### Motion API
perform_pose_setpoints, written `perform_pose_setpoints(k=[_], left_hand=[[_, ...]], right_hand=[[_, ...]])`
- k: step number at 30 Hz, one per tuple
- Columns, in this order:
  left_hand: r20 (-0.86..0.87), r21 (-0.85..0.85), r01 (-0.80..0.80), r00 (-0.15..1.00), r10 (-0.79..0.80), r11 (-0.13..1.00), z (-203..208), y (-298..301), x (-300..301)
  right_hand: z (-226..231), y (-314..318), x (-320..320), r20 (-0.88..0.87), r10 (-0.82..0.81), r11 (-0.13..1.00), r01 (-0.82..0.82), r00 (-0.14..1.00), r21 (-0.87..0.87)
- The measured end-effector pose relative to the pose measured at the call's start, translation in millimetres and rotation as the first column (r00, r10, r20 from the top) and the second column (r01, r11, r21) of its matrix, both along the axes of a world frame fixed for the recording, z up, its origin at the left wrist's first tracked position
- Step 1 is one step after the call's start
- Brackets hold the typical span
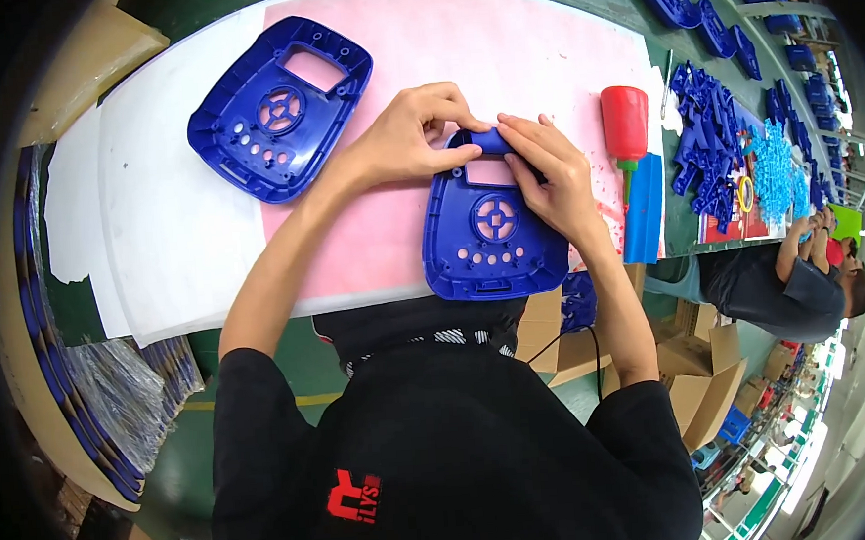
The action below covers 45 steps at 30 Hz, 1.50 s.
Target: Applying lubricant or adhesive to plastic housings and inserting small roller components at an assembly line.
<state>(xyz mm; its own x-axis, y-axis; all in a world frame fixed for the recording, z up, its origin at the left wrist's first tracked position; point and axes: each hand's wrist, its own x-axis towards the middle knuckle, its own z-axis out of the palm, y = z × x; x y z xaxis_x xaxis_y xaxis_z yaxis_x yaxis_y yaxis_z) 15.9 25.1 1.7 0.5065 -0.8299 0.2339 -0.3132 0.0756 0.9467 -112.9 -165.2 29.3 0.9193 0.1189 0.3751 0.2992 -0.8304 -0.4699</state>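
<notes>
A blue plastic housing (541, 263) with a round grille and a rectangular window lies on the pink-and-white covered table in front of me. At its far edge sits a small blue plastic part (490, 143), partly covered by my fingers. My left hand (407, 138) pinches the housing's far left corner, its thumb and forefinger by the part's left end. From the right, my right hand (555, 173) closes its fingers on the part's other end. How the part joins the housing is hidden. To the left lies a second blue housing (244, 98), its ribbed inside upward, untouched.
A red bottle (626, 125) with a green nozzle lies right of my hands beside a flat blue strip (645, 212). Farther right are piles of blue parts (704, 144) and light-blue pieces (772, 170). A co-worker (785, 288) sits there. Cardboard boxes (702, 387) stand below the table.
</notes>
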Motion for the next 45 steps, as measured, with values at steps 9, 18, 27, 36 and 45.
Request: perform_pose_setpoints(k=[9, 18, 27, 36, 45], left_hand=[[0.077, 0.039, -0.051, 0.996, 0.047, 0.998, 1.6, -2.7, -3.9], [0.201, 0.044, -0.135, 0.972, 0.124, 0.990, 0.4, -1.4, -9.1], [-0.304, -0.120, -0.339, 0.907, 0.291, 0.933, -19.2, -3.2, 0.2], [-0.579, -0.122, -0.415, 0.768, 0.275, 0.902, -15.9, -2.4, 5.9], [0.074, -0.035, -0.399, 0.913, 0.400, 0.916, -18.4, -4.0, -0.2]], right_hand=[[4.3, 3.8, -3.2, 0.027, 0.021, 0.975, -0.014, 0.999, -0.222], [25.0, 14.0, -8.4, 0.104, -0.017, 0.958, 0.046, 0.994, -0.282], [45.8, 26.2, 7.3, -0.180, -0.089, 0.849, -0.020, 0.980, -0.527], [67.2, -118.4, 101.5, -0.261, -0.425, 0.897, 0.365, 0.867, -0.249], [63.3, 12.2, 144.3, -0.531, -0.010, 0.920, 0.215, 0.847, 0.326]])
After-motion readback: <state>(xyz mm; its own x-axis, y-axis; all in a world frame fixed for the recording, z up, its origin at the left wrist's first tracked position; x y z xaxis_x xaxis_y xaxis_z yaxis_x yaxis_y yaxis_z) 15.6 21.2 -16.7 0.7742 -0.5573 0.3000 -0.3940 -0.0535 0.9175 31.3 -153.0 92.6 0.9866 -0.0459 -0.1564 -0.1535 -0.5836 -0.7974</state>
